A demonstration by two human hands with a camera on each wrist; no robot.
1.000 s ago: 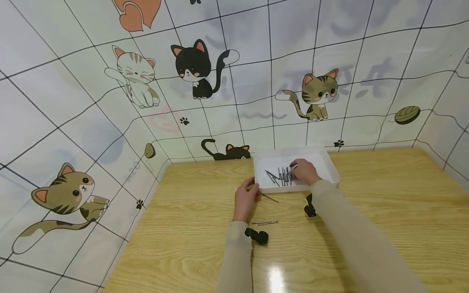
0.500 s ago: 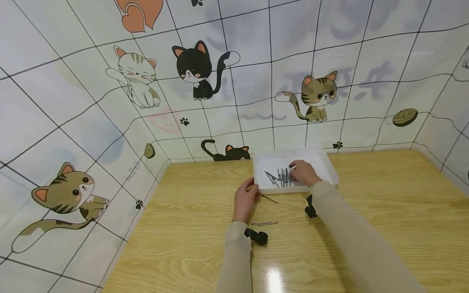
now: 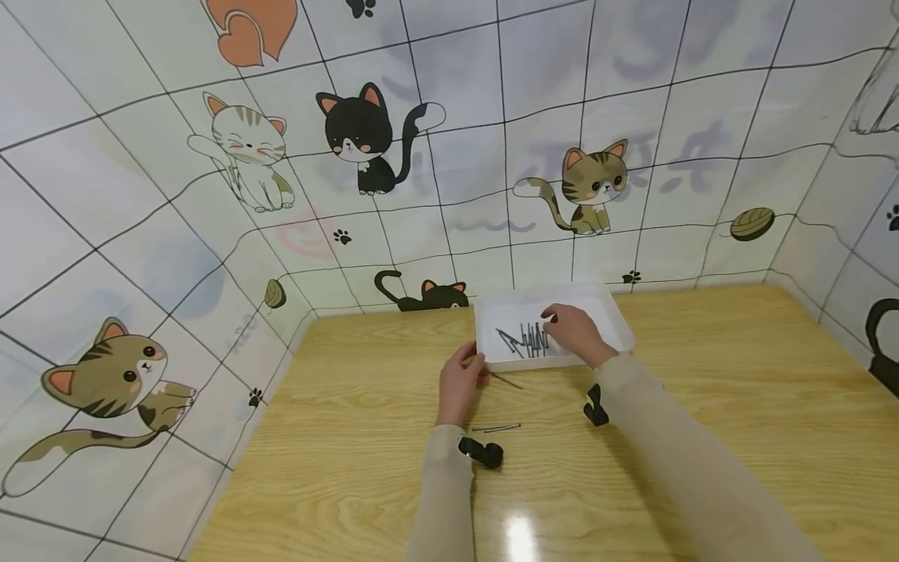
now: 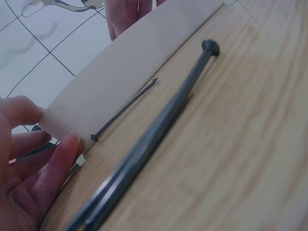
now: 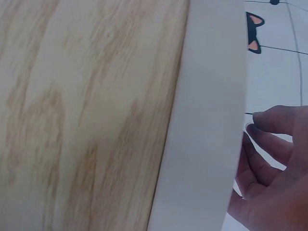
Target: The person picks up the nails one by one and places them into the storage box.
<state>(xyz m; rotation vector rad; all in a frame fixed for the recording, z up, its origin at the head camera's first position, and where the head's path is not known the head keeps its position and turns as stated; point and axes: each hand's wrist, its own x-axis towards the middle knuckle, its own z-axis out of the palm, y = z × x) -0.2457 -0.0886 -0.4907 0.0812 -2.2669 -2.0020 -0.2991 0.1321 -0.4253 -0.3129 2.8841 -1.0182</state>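
Observation:
In the head view, a shallow white box [image 3: 520, 365] sits on the wooden table, with several dark nails [image 3: 530, 340] lying in a rough row inside. My left hand [image 3: 460, 386] holds the box's near left corner; in the left wrist view the thumb and fingers [image 4: 67, 151] are at that corner. My right hand [image 3: 577, 332] is over the box, just right of the row of nails. Its bent fingers [image 5: 269, 139] show behind the box wall in the right wrist view, with no nail visible between them.
One loose nail [image 4: 125, 109] lies on the table along the box's near side. Closer to me are two more nails [image 4: 159, 127], side by side. A cat-printed wall covering [image 3: 477, 172] stands right behind the table. Both wrists wear black cameras [image 3: 485, 453].
My right hand lifts slightly off the nails and its fingertips spread apart a little. The left hand stays at the box corner. The whole head view shifts slightly left.

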